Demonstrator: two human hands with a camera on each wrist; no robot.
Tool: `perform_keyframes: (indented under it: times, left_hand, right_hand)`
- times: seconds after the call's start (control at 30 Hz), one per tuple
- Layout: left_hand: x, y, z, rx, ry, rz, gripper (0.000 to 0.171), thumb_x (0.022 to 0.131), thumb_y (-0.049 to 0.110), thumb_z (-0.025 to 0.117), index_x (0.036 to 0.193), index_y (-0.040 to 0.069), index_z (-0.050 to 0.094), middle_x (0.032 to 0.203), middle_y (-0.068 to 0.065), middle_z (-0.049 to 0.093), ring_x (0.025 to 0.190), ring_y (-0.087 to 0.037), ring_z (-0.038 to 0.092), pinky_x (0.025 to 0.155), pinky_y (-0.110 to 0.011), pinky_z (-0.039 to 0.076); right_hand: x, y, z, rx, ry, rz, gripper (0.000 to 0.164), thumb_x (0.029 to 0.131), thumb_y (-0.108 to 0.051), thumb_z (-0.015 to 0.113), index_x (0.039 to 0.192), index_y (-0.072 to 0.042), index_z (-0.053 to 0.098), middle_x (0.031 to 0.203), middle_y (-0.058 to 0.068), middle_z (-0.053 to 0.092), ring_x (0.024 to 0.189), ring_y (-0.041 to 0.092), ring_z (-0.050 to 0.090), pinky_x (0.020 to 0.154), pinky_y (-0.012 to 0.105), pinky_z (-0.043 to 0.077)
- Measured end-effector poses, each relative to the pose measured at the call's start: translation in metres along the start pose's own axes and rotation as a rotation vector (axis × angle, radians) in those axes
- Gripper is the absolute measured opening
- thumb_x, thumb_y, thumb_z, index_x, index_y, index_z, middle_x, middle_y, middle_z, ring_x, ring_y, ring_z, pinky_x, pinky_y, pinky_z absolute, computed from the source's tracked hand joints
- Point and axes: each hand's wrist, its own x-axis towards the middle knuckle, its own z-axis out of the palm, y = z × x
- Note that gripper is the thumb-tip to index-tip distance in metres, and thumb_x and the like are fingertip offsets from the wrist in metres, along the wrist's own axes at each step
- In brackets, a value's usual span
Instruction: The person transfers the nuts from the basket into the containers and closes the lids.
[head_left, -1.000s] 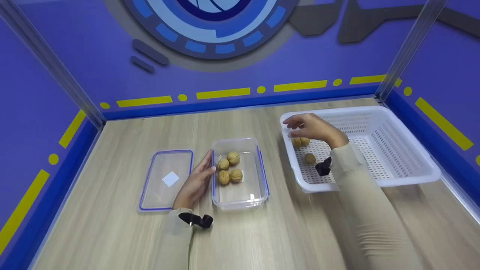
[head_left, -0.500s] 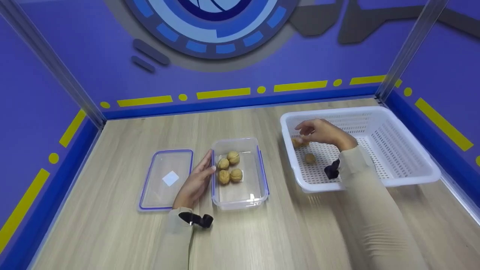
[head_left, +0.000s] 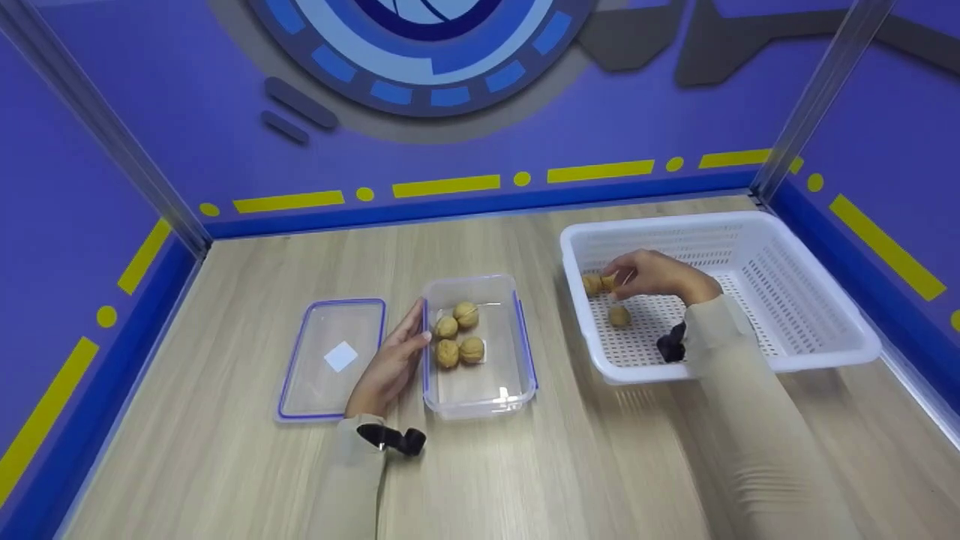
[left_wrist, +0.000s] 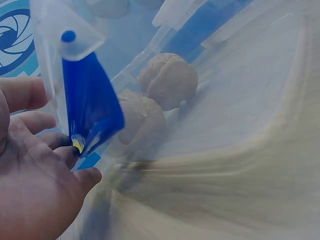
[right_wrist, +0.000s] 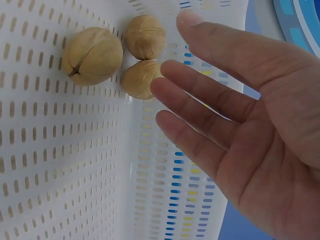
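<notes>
My left hand (head_left: 388,367) lies along the left side of a clear plastic food container (head_left: 487,401), fingers against its outer wall and thumb at the rim. Close up, its fingers touch the wall beside a blue latch (left_wrist: 92,105). Several walnuts (head_left: 466,316) sit grouped in the container's left half. Inside a white plastic basket (head_left: 814,300), my right hand (head_left: 656,276) reaches toward two walnuts in the left corner, its thumb and fingers spread apart. In the right wrist view its fingertips are right at the lower walnut (right_wrist: 141,80). Another walnut (right_wrist: 92,56) lies nearby on the basket floor.
The container's lid (head_left: 334,382), clear with a blue seal and a white square label, lies flat left of the container. A wooden tabletop (head_left: 480,480) carries everything. Blue-purple printed panels (head_left: 480,165) enclose the back and both sides.
My right hand has come down into the basket and slightly to the right, fingers now at the walnuts in the corner. The left hand and container stay in place.
</notes>
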Motion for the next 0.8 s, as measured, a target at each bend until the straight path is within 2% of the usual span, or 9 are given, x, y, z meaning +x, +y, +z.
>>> perform_keyframes:
  times: [0.13, 0.3, 0.53, 0.8]
  left_hand:
    - [0.0002, -0.0002, 0.0001, 0.003, 0.003, 0.001, 0.070, 0.096, 0.003, 0.044, 0.155, 0.008, 0.007, 0.162, -0.007, -0.008, 0.149, -0.022, -0.013, 0.122, -0.037, -0.008]
    - [-0.0006, 0.0004, 0.0006, 0.014, 0.012, -0.005, 0.070, 0.096, 0.004, 0.045, 0.155, 0.009, 0.008, 0.162, -0.007, -0.007, 0.149, -0.022, -0.013, 0.122, -0.038, -0.008]
    - [-0.0009, 0.0008, 0.0006, 0.022, 0.032, -0.020, 0.071, 0.095, 0.005, 0.047, 0.155, 0.012, 0.010, 0.163, -0.005, -0.005, 0.150, -0.021, -0.011, 0.123, -0.037, -0.006]
    - [-0.0005, 0.0016, 0.0018, 0.009, 0.026, -0.016, 0.071, 0.095, 0.003, 0.046, 0.155, 0.010, 0.009, 0.163, -0.006, -0.006, 0.149, -0.022, -0.012, 0.122, -0.038, -0.007]
  right_hand:
    - [-0.0017, -0.0002, 0.0000, -0.011, -0.045, 0.025, 0.047, 0.083, -0.012, 0.072, 0.125, 0.004, 0.060, 0.116, 0.024, 0.065, 0.106, 0.036, 0.062, 0.094, 0.051, 0.050]
    - [-0.0022, 0.0007, 0.0014, -0.045, -0.096, 0.078, 0.044, 0.082, -0.011, 0.071, 0.123, 0.001, 0.061, 0.111, 0.021, 0.067, 0.104, 0.034, 0.062, 0.092, 0.051, 0.050]
    - [-0.0026, -0.0006, 0.0043, -0.075, -0.166, 0.198, 0.046, 0.082, -0.021, 0.073, 0.126, -0.010, 0.062, 0.113, 0.013, 0.067, 0.109, 0.033, 0.059, 0.097, 0.058, 0.045]
    - [-0.0031, -0.0029, 0.0062, -0.090, -0.213, 0.180, 0.052, 0.080, -0.024, 0.077, 0.126, -0.006, 0.061, 0.115, 0.020, 0.067, 0.111, 0.037, 0.060, 0.097, 0.057, 0.047]
